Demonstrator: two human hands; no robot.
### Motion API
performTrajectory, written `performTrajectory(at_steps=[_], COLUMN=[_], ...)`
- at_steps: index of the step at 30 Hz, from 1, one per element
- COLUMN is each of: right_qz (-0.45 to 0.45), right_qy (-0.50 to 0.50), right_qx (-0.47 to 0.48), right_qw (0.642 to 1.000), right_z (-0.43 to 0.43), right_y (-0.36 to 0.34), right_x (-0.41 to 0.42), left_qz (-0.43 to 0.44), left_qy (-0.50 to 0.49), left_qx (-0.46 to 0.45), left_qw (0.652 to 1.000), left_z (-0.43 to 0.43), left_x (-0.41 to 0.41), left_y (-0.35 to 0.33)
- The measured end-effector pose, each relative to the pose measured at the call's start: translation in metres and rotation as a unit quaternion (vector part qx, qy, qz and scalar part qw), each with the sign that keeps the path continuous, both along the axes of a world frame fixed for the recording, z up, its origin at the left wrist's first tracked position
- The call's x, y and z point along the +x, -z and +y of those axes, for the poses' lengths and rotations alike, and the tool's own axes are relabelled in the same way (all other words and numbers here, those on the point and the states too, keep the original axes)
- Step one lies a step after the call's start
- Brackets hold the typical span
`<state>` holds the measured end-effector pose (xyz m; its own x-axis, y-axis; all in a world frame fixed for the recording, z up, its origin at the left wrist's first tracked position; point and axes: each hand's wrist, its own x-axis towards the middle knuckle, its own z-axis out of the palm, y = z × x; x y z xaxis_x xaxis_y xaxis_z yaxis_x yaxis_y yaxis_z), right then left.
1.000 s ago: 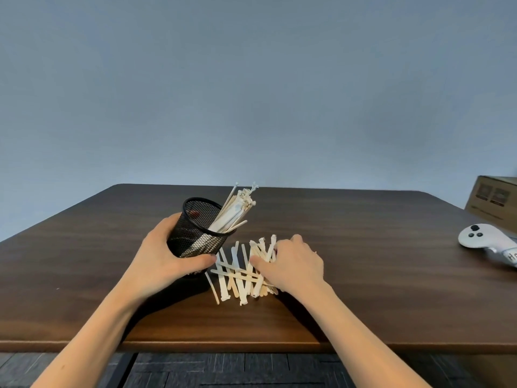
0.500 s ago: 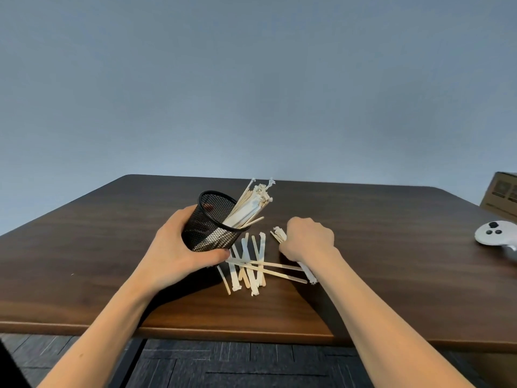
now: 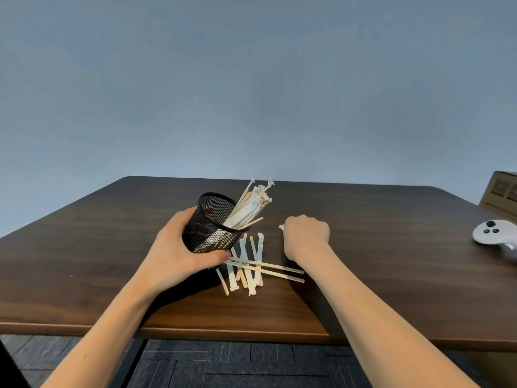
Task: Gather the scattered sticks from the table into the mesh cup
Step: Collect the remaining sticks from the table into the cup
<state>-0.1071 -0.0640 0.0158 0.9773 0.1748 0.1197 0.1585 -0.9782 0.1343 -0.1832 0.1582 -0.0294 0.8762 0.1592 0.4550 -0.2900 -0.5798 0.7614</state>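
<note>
My left hand (image 3: 179, 253) wrapped around mesh cup (image 3: 215, 226), cup tilted toward my right, base on desk (image 3: 98, 247). Bundle of sticks in cup (image 3: 249, 208) already, leaning out over rim on side nearer right hand. Loose sticks (image 3: 247, 266) left on desk between my hands, just beside left thumb, crossed in small pile. My right hand (image 3: 306, 236) clenched in fist; pale stick end pokes out its far side, so grasping at least one. Judging: well along, pile plus fistful remaining.

Nothing legible shows anywhere; the cardboard box (image 3: 500, 195) at the desk's far right edge carries dark printed panels too blurred to read
</note>
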Motion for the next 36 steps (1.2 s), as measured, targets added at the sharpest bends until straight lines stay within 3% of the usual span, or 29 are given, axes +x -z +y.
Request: performTrajectory(at_steps=[2, 5, 9, 11, 14, 17, 20, 23, 25, 27, 30, 31, 36], right_qz=[0.015, -0.003, -0.087, -0.1, -0.105, -0.128, -0.078, -0.038, -0.034, -0.032, -0.068, -0.086, -0.137], right_qy=[0.02, 0.05, 0.003, -0.036, -0.095, -0.11, -0.064, -0.029, -0.029, -0.032, -0.019, -0.02, -0.055], right_qx=[-0.011, 0.049, 0.236, 0.37, 0.564, 0.677, 0.715, 0.778, 0.797, 0.793, 0.756, 0.757, 0.83], right_qw=[1.0, 0.998, 0.968, 0.923, 0.813, 0.716, 0.692, 0.627, 0.603, 0.608, 0.651, 0.648, 0.538], right_z=[-0.002, -0.009, -0.015, -0.018, -0.023, -0.025, -0.024, -0.027, -0.029, -0.029, -0.027, -0.026, -0.018], right_y=[0.009, 0.023, 0.022, 0.017, 0.007, 0.008, 0.021, 0.019, 0.009, -0.003, -0.024, -0.031, -0.065], right_x=[0.004, 0.01, 0.015, 0.017, 0.016, 0.012, 0.01, 0.011, 0.01, 0.008, 0.001, -0.001, -0.008], left_qz=[0.002, 0.004, 0.003, 0.002, -0.002, -0.004, -0.002, 0.004, 0.003, 0.002, -0.003, -0.004, -0.012], left_qy=[-0.001, -0.001, -0.003, -0.002, -0.001, 0.001, 0.002, 0.003, 0.0, -0.003, -0.004, -0.004, -0.012], left_qx=[-0.001, -0.004, -0.007, -0.007, -0.014, -0.019, -0.013, -0.008, -0.004, -0.002, 0.002, 0.004, 0.007], left_qw=[1.0, 1.0, 1.0, 1.0, 1.0, 1.0, 1.0, 1.0, 1.0, 1.0, 1.0, 1.0, 1.0], left_z=[0.0, -0.001, -0.002, -0.001, -0.002, -0.003, -0.006, -0.005, -0.003, -0.002, -0.004, -0.005, -0.006], left_x=[0.0, -0.001, -0.001, -0.001, -0.002, -0.003, -0.004, -0.005, -0.004, -0.003, -0.003, -0.004, -0.005], left_y=[-0.001, -0.003, -0.003, -0.003, -0.003, -0.005, -0.006, -0.005, -0.004, -0.004, -0.005, -0.005, -0.005])
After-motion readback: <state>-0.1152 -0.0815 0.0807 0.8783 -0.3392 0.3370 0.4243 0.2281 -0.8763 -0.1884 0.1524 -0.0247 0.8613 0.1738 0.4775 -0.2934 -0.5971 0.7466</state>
